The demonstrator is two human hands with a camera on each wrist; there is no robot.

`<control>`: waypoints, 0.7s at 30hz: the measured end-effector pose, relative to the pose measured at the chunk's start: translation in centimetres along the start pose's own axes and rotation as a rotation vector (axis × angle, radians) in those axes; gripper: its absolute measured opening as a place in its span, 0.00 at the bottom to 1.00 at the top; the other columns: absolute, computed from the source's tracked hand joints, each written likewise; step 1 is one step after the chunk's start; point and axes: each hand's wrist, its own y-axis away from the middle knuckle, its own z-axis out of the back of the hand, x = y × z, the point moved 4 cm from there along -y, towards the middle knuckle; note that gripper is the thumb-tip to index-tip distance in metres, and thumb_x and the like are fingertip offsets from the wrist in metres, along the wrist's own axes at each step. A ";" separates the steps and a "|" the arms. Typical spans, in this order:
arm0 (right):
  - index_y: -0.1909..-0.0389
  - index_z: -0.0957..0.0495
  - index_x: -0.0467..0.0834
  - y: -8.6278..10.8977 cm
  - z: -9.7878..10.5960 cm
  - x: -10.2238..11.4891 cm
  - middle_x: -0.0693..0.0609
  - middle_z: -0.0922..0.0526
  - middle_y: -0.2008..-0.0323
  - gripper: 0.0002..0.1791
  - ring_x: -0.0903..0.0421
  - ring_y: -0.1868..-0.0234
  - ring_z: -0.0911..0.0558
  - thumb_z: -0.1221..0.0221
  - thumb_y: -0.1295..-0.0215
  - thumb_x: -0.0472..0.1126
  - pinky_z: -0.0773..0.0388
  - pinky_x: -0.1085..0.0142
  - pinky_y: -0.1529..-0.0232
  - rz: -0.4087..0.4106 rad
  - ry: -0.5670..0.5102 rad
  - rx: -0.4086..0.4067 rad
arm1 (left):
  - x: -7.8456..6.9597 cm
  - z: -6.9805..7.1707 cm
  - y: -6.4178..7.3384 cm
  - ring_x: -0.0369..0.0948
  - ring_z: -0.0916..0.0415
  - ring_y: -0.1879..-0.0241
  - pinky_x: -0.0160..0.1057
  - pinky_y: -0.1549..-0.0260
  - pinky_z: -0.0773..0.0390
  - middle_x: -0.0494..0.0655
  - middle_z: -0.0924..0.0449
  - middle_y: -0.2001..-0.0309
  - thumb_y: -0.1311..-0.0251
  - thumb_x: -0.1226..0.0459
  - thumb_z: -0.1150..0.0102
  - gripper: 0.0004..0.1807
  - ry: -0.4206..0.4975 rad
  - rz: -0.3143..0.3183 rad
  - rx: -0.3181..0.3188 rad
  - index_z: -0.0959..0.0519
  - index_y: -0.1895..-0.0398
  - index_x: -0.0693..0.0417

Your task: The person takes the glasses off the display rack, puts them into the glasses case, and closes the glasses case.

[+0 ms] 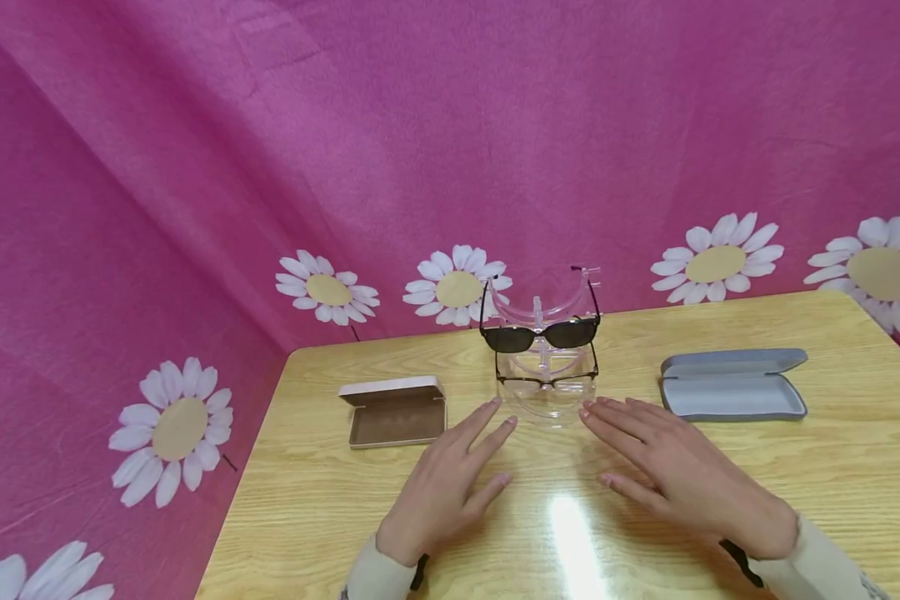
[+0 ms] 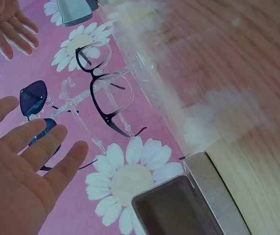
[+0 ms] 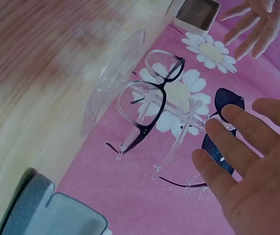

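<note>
A clear plastic display stand (image 1: 543, 362) stands toward the back of the table. Dark sunglasses (image 1: 540, 336) rest on its upper tier, and eyeglasses (image 1: 546, 382) with a dark upper rim and clear lenses sit on the tier below. My left hand (image 1: 446, 475) is in front of the stand on its left, fingers spread and holding nothing. On the other side, my right hand (image 1: 671, 462) also has its fingers extended with nothing in them. Both wrist views show the stand, the eyeglasses (image 2: 100, 93) and the sunglasses (image 3: 223, 127) beyond the fingers.
Left of the stand lies an opened glasses case (image 1: 397, 412) with a brown inside. A grey glasses case (image 1: 733, 387), lid up and pale inside, lies at the right. Behind the wooden table (image 1: 330, 517) hangs a pink cloth (image 1: 450, 125) with white flowers.
</note>
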 end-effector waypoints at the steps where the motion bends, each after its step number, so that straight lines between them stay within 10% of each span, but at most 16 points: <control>1: 0.26 0.28 0.44 0.0 0.0 0.0 0.46 0.21 0.30 0.40 0.44 0.33 0.20 0.31 0.37 0.54 0.62 0.74 0.16 -0.004 -0.009 -0.008 | 0.0 0.0 -0.1 0.45 0.33 0.23 0.49 0.31 0.23 0.47 0.40 0.18 0.30 0.51 0.35 0.38 0.003 0.000 -0.004 0.36 0.19 0.41; 9: 0.30 0.23 0.47 -0.5 0.4 -0.4 0.50 0.15 0.37 0.32 0.50 0.40 0.16 0.34 0.31 0.54 0.25 0.57 0.38 -0.045 -0.037 -0.109 | 0.5 0.7 -0.8 0.45 0.32 0.24 0.49 0.28 0.25 0.43 0.43 0.17 0.30 0.52 0.35 0.39 0.041 0.032 -0.012 0.38 0.18 0.39; 21: 0.42 0.14 0.43 -1.4 0.8 -1.5 0.50 0.08 0.54 0.26 0.53 0.57 0.09 0.27 0.45 0.40 0.14 0.55 0.61 -0.144 -0.115 -0.252 | 1.7 1.2 -1.5 0.46 0.28 0.27 0.51 0.31 0.22 0.45 0.37 0.19 0.29 0.54 0.36 0.40 0.055 0.093 -0.044 0.40 0.17 0.39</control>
